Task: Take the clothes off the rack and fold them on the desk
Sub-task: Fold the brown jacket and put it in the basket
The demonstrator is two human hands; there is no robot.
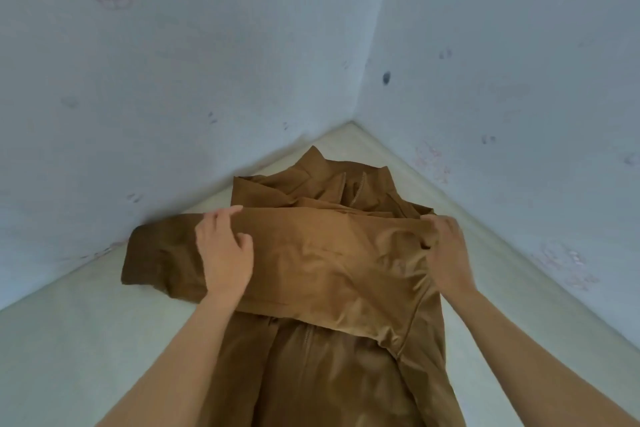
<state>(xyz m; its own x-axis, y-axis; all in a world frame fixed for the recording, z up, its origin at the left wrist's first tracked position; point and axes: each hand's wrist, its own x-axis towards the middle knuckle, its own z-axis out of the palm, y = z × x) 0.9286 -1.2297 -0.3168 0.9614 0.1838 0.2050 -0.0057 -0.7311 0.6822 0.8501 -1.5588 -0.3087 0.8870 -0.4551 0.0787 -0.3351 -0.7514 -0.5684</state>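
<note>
A brown zip-up jacket [322, 263] lies front-up on the pale desk [86, 329], its collar pointing into the wall corner. One sleeve is laid across the chest, with its cuff end reaching out to the left. My left hand [225, 253] rests on that sleeve with the fingers curled over its upper edge. At the jacket's right shoulder, my right hand [446, 250] pinches the fabric. The rack is not in view.
Two light blue walls [173, 80] with faint pink prints meet in a corner just behind the collar and bound the desk on the left and right. Bare desk surface shows at the left and the lower right of the jacket.
</note>
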